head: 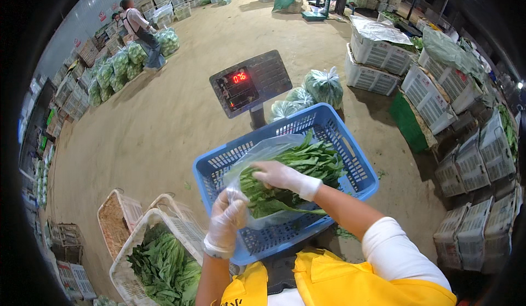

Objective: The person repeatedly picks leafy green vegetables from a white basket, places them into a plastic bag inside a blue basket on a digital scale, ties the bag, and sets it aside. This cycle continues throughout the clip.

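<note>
A blue plastic crate sits before me with a clear plastic bag in it. Long leafy greens fill the bag and spread out of its right side towards the crate's far corner. My left hand, in a thin clear glove, pinches the bag's gathered edge at the crate's near left side. My right hand, gloved too, lies across the greens with its fingers curled around some stalks; the fingertips are partly hidden. Just beyond the crate, a scale's display panel shows lit red digits.
At lower left a white crate holds more leafy greens, beside an empty crate. Tied bags of vegetables stand behind the scale. Stacked white crates line the right side. A person stands by bagged produce at far left.
</note>
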Motion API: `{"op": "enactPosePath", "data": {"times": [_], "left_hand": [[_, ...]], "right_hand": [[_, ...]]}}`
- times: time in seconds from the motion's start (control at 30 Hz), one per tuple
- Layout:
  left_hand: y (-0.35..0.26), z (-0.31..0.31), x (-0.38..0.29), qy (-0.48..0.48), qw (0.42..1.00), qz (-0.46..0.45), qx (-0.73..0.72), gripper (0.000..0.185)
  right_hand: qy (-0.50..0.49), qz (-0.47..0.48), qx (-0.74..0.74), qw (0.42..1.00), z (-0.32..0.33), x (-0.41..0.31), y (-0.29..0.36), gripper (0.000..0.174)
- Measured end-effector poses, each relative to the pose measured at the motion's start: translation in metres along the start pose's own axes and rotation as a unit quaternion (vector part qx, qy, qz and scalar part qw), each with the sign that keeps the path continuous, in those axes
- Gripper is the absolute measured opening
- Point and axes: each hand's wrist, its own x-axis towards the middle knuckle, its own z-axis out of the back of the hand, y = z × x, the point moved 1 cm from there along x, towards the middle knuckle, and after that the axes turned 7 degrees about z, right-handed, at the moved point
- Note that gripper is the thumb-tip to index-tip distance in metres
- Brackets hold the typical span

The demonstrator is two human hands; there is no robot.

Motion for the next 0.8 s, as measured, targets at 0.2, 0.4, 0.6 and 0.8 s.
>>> {"op": "enactPosePath", "data": {"times": [0.2, 0.4, 0.6, 0.8], "left_hand": [[-0.015, 0.028, -0.03, 0.058, 0.893, 0.034, -0.446, 0.016], [-0.035, 0.05, -0.046, -0.007, 0.888, 0.008, -0.46, 0.02], [-0.049, 0.058, -0.036, 0.046, 0.906, 0.009, -0.422, 0.031], [-0.05, 0.058, -0.031, -0.001, 0.92, 0.011, -0.392, 0.035]], "right_hand": [[-0.262, -0.176, 0.19, 0.93, 0.084, 0.04, -0.096, 0.018], [-0.188, -0.233, 0.165, 0.94, 0.142, -0.013, -0.119, 0.028], [-0.168, -0.217, -0.256, 0.927, 0.16, -0.051, -0.031, 0.037], [-0.246, -0.17, -0.287, 0.91, 0.162, -0.09, -0.035, 0.039]]}}
